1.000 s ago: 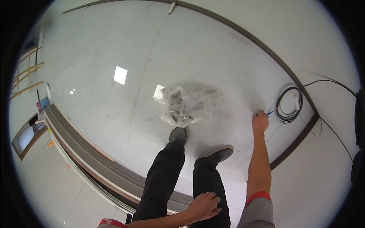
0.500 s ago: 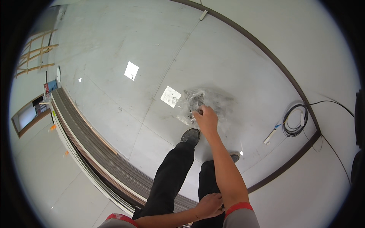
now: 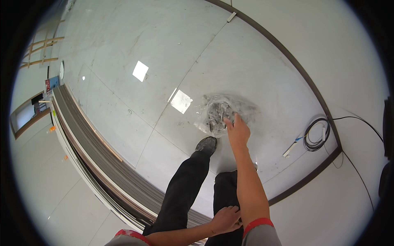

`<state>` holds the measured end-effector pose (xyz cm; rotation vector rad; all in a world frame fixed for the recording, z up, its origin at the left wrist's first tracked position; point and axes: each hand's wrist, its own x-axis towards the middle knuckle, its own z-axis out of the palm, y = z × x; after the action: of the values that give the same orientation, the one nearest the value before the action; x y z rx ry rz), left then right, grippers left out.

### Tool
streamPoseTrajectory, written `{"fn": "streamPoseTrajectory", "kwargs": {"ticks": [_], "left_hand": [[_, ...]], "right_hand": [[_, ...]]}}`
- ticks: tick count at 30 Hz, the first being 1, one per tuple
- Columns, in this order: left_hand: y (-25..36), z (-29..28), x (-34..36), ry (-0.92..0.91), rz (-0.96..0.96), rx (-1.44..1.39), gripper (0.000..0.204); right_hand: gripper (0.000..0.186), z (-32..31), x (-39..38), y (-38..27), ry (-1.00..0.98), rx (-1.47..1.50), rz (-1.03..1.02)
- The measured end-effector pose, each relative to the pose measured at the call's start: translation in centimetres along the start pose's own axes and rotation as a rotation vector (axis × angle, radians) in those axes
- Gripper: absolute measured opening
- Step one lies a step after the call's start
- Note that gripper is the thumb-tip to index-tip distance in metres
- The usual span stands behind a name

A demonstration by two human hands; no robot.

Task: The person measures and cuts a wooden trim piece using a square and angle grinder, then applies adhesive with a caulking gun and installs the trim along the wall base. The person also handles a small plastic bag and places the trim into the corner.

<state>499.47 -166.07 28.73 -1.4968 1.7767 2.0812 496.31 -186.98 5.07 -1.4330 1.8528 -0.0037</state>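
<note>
A crumpled clear plastic bag [image 3: 209,125] lies on the pale floor in front of my feet, with small dark pieces [image 3: 219,110] showing inside. What those pieces are, I cannot make out. My right hand [image 3: 239,133] reaches down to the bag's right side; thumb and forefinger are apart and touch the plastic. Over my right knee rests my left hand [image 3: 225,220], its fingers curled beside my right elbow. Their tips are partly hidden, so anything held there does not show. Just below the bag is the toe of my left shoe [image 3: 206,144].
Long brown and grey strips [image 3: 98,137] are stacked along the left. A coiled black cable [image 3: 314,143] lies at the right by the dark skirting [image 3: 301,180]. A small white piece [image 3: 232,17] sits at the far wall; a wooden frame [image 3: 43,49] stands far left.
My right hand has shifted right and slightly nearer, from the bag's middle to its right side, its fingers spreading. More of the dark pieces show. My left hand stays at the knee.
</note>
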Motion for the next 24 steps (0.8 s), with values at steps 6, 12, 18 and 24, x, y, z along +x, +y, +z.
{"fn": "streamPoseTrajectory", "kwargs": {"ticks": [6,12,18,24], "left_hand": [[-0.2,-0.3,-0.2,-0.016,0.019,0.021,0.033],[-0.2,-0.4,-0.3,-0.013,0.037,0.064,0.034],[0.0,-0.3,-0.1,-0.082,-0.042,0.037,0.038],[0.4,-1.9,1.5,-0.007,-0.299,-0.037,0.040]], "right_hand": [[0.037,0.8,0.1,0.7,0.170,-0.057,-0.019],[0.023,1.5,0.7,1.7,0.112,-0.180,-0.001],[0.019,0.5,-1.2,1.9,0.093,-0.052,-0.030],[0.017,1.8,-3.6,5.1,0.195,0.159,0.065]]}}
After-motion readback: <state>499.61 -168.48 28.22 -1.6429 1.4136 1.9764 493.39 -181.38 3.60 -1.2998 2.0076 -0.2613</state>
